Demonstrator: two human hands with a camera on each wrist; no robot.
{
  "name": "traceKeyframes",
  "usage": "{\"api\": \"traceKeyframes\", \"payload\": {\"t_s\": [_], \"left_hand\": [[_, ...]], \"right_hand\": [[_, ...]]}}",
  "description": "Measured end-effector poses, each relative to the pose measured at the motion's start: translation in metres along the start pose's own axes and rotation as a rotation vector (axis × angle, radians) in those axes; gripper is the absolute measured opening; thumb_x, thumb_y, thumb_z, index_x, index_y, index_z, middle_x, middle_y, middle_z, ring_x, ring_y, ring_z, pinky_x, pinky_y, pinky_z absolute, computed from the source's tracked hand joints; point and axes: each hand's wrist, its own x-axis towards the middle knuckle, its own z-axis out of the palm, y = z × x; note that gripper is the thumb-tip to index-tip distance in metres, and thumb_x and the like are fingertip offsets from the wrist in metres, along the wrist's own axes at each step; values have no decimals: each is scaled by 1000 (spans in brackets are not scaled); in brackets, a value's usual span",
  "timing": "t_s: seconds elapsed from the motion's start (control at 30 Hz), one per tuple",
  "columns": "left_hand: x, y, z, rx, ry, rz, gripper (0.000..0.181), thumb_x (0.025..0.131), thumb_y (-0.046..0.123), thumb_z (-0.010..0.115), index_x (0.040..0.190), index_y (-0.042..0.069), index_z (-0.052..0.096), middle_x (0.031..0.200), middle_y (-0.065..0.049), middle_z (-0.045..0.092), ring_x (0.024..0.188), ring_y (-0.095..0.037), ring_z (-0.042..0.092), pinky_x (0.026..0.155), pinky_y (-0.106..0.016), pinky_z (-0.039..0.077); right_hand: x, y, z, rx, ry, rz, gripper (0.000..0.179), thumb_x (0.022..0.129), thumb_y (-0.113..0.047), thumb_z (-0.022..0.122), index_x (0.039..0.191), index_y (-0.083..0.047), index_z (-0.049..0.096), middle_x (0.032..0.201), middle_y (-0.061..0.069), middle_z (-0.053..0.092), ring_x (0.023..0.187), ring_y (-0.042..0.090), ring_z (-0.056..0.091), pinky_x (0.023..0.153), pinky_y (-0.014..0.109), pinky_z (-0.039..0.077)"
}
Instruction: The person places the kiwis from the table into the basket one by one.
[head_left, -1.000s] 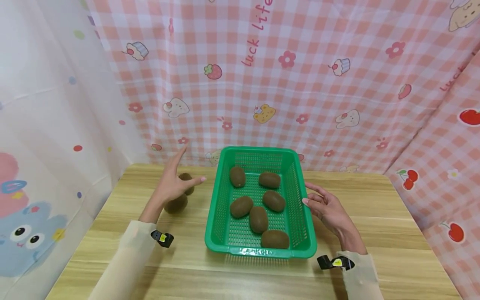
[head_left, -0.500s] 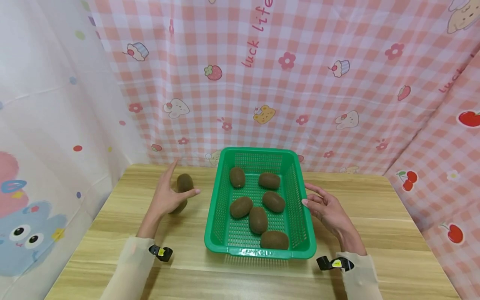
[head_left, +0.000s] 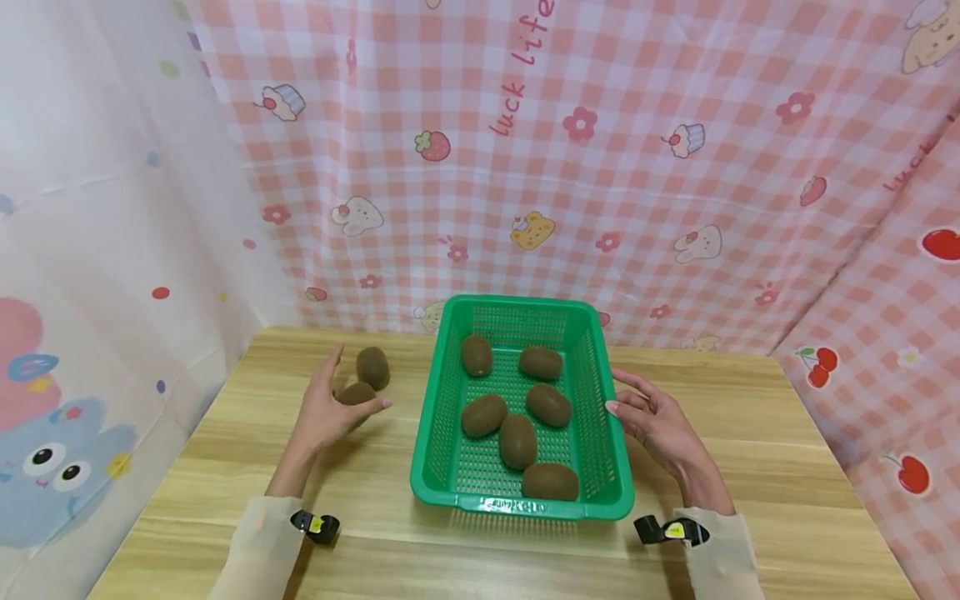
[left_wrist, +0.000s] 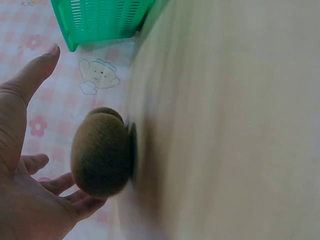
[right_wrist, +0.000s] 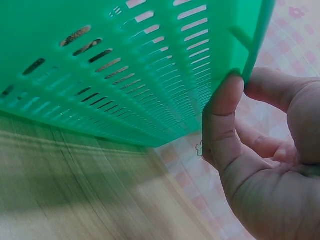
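My left hand is spread beside a brown fuzzy kiwi on the table, left of the green plastic basket. In the left wrist view the thumb stands well away from this kiwi, while the fingertips lie right at its side. A second kiwi sits just behind it. Several kiwis lie scattered on the basket's floor. At the basket's right side, my right hand pinches the rim between thumb and finger, which the right wrist view shows close up.
The wooden table ends at the back against a pink checked curtain. A white printed curtain hangs on the left. Each wrist carries a black strap-on camera.
My left hand has moved back toward me, from beside the farther kiwi to the nearer one. The farther kiwi now shows fully. The right hand and basket have stayed put.
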Motion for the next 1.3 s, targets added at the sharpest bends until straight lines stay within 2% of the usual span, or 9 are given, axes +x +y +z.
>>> {"api": "traceKeyframes", "payload": {"t_s": [0.2, 0.37, 0.6, 0.73, 0.87, 1.13, 1.3], "left_hand": [[-7, -13, 2, -29, -2, -14, 124, 77, 46, 90, 167, 20, 9, 168, -21, 22, 150, -48, 29, 114, -69, 34], [-13, -21, 2, -35, -11, -9, 118, 79, 42, 89, 166, 15, 13, 168, -19, 23, 148, -48, 34, 114, -68, 36], [-16, -22, 1, -56, -20, -11, 93, 86, 24, 85, 160, 6, 32, 159, -24, 39, 142, -49, 42, 114, -63, 40], [-16, -20, -2, -63, -26, -47, 75, 91, 18, 78, 156, 5, 41, 154, -25, 46, 137, -49, 48, 111, -61, 44], [-16, -19, -4, -50, -28, -80, 65, 94, 22, 76, 151, 7, 49, 151, -25, 50, 134, -49, 52, 106, -58, 50], [-14, -19, -6, -47, -15, -74, 62, 92, 24, 78, 147, 8, 55, 146, -26, 55, 131, -47, 56, 96, -51, 57], [-13, -17, -8, -57, -21, -83, 62, 92, 28, 79, 147, 8, 56, 145, -24, 56, 131, -45, 56, 100, -51, 55]], "right_hand": [[0, 0, 0, 7, -3, -1, 71, 100, -11, 67, 160, -5, 28, 99, -5, 67, 87, 7, 67, 77, 22, 59], [1, 0, 1, 4, -7, -7, 70, 101, -10, 66, 159, -5, 29, 99, -5, 68, 87, 7, 68, 79, 23, 59], [1, 2, 0, 35, -17, -21, 70, 101, -7, 64, 159, -1, 27, 96, -7, 68, 87, 5, 68, 79, 22, 60], [1, 2, -1, 40, -15, -22, 71, 100, -7, 66, 159, -2, 27, 96, -7, 68, 85, 5, 67, 78, 22, 59], [1, 1, -1, 41, -10, -18, 71, 100, -8, 66, 159, -2, 28, 97, -6, 69, 88, 6, 68, 80, 23, 60], [2, 2, -2, 35, -10, -19, 70, 100, -8, 66, 159, -3, 29, 98, -5, 69, 88, 6, 68, 79, 23, 60], [1, 3, -2, 38, -3, -13, 70, 100, -8, 66, 159, -4, 30, 97, -7, 68, 86, 5, 67, 78, 22, 59]]}}
